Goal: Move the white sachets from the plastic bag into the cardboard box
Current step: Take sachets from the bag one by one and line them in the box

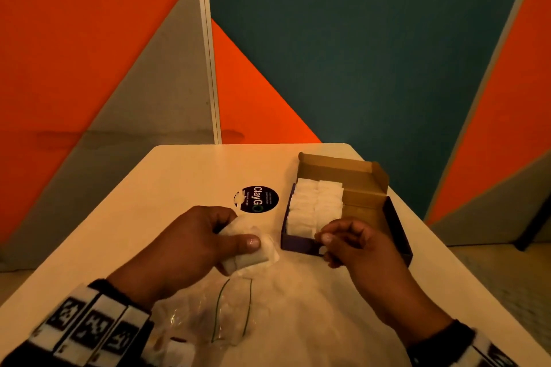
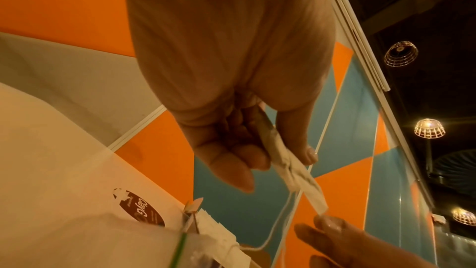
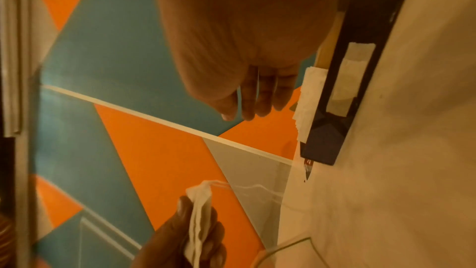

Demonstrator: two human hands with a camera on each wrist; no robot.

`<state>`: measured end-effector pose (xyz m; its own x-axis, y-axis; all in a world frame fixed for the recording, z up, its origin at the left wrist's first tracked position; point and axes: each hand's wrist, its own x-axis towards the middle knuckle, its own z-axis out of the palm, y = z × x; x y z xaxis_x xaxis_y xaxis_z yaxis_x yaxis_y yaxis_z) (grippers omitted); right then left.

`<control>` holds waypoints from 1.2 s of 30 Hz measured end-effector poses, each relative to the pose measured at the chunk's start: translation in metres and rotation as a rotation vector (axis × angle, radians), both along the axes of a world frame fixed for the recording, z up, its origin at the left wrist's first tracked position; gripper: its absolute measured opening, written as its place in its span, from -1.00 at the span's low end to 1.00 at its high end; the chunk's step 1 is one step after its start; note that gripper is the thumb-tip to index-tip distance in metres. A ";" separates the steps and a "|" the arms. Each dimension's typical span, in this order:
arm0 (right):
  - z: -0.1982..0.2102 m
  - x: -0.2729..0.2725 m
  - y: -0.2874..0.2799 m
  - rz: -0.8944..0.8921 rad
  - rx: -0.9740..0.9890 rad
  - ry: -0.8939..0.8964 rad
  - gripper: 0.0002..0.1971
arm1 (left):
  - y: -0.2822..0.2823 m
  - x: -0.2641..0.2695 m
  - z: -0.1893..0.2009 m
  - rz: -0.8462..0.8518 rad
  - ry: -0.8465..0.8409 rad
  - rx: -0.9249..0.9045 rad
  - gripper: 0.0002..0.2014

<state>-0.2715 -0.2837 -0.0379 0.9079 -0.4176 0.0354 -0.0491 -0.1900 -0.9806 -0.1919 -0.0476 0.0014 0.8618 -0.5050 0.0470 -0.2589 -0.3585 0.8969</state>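
Observation:
My left hand (image 1: 235, 235) grips a small bunch of white sachets (image 1: 253, 256) between thumb and fingers, just above the table. The left wrist view shows that bunch of sachets (image 2: 304, 178) edge-on, with a thin string trailing down from it. The clear plastic bag (image 1: 214, 316) with a green zip line lies flat near me, a sachet still inside. The open cardboard box (image 1: 366, 188) stands at the right, with rows of upright sachets (image 1: 316, 205) in its left half. My right hand (image 1: 325, 243) hovers at the box's front wall, fingers loosely curled, nothing plainly held.
A round black ClayGo sticker (image 1: 256, 199) sits on the white table (image 1: 185, 176) left of the box. The box's right half shows bare cardboard. Orange, teal and grey wall panels stand close behind the table's far edge.

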 end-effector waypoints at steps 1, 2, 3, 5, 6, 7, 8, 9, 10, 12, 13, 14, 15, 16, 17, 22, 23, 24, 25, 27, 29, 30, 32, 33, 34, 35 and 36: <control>0.000 -0.001 0.001 -0.020 -0.056 -0.022 -0.93 | 0.000 0.000 0.001 -0.005 -0.005 0.007 -0.65; 0.001 -0.003 0.003 -0.020 -0.105 -0.043 -0.92 | -0.002 -0.001 0.001 -0.009 -0.009 0.014 -0.64; 0.003 -0.006 0.006 0.008 -0.141 -0.058 -0.91 | -0.004 -0.002 0.002 -0.016 -0.009 0.022 -0.64; 0.007 -0.014 0.016 0.130 -0.200 -0.078 -0.90 | -0.008 -0.006 0.004 -0.040 -0.002 0.034 -0.65; 0.009 -0.017 0.021 0.195 -0.229 -0.076 -0.89 | -0.010 -0.008 0.005 -0.053 0.005 0.037 -0.65; 0.011 -0.019 0.025 0.248 -0.254 -0.068 -0.87 | -0.012 -0.009 0.006 -0.067 0.007 0.043 -0.65; 0.012 -0.020 0.028 0.290 -0.274 -0.059 -0.85 | -0.014 -0.011 0.007 -0.078 0.005 0.056 -0.65; 0.014 -0.021 0.030 0.326 -0.290 -0.052 -0.82 | -0.016 -0.012 0.007 -0.088 -0.001 0.069 -0.65; 0.014 -0.021 0.032 0.350 -0.301 -0.051 -0.80 | -0.017 -0.013 0.008 -0.094 -0.010 0.080 -0.64; 0.012 -0.020 0.032 0.336 -0.281 -0.060 -0.80 | -0.018 -0.015 0.008 -0.107 -0.025 0.110 -0.62; 0.011 -0.020 0.031 0.314 -0.254 -0.062 -0.81 | -0.018 -0.015 0.008 -0.115 -0.022 0.117 -0.62; 0.010 -0.020 0.029 0.288 -0.230 -0.061 -0.83 | -0.018 -0.016 0.008 -0.124 -0.015 0.123 -0.64; 0.009 -0.019 0.027 0.262 -0.211 -0.059 -0.86 | -0.017 -0.016 0.009 -0.139 -0.007 0.139 -0.67; 0.007 -0.019 0.024 0.240 -0.203 -0.054 -0.88 | -0.015 -0.016 0.008 -0.159 0.004 0.156 -0.71; 0.007 -0.019 0.022 0.224 -0.199 -0.049 -0.90 | -0.014 -0.016 0.008 -0.178 0.002 0.173 -0.73; 0.003 -0.020 0.013 0.149 -0.197 -0.071 -0.89 | -0.008 -0.013 0.006 -0.090 -0.052 0.189 -0.45; 0.003 -0.020 0.012 0.132 -0.214 -0.082 -0.87 | -0.008 -0.013 0.006 -0.056 -0.083 0.201 -0.54; 0.003 -0.020 0.012 0.118 -0.233 -0.084 -0.86 | -0.009 -0.011 0.005 -0.025 -0.126 0.238 -0.65; 0.003 -0.020 0.012 0.107 -0.244 -0.078 -0.86 | -0.008 -0.008 0.003 -0.010 -0.166 0.295 -0.74; 0.003 -0.020 0.013 0.105 -0.257 -0.054 -0.88 | -0.009 -0.005 -0.002 -0.018 -0.201 0.395 -0.85; 0.001 -0.020 0.014 0.128 -0.272 -0.045 -0.89 | -0.010 -0.002 -0.007 -0.025 -0.202 0.419 -0.94; -0.001 -0.019 0.015 0.135 -0.277 -0.042 -0.91 | -0.011 -0.002 -0.007 -0.029 -0.205 0.414 -0.92; -0.003 -0.018 0.019 0.145 -0.289 -0.016 -0.94 | -0.012 -0.004 -0.008 -0.012 -0.237 0.367 -0.67; -0.004 -0.018 0.021 0.158 -0.309 -0.002 -0.94 | -0.013 -0.006 -0.008 0.000 -0.267 0.329 -0.52; -0.005 -0.017 0.023 0.176 -0.334 0.008 -0.93 | -0.014 -0.009 -0.007 -0.022 -0.306 0.305 -0.41; -0.005 -0.017 0.026 0.197 -0.356 0.016 -0.92 | -0.016 -0.013 -0.008 -0.081 -0.350 0.315 -0.36; -0.005 -0.018 0.029 0.216 -0.373 0.025 -0.90 | -0.018 -0.016 -0.009 -0.151 -0.396 0.376 -0.36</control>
<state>-0.2891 -0.2548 -0.0425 0.9756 -0.1807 0.1249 0.0079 -0.5394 -0.8420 -0.2080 -0.0660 -0.0080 0.7317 -0.6660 0.1453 -0.6231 -0.5670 0.5387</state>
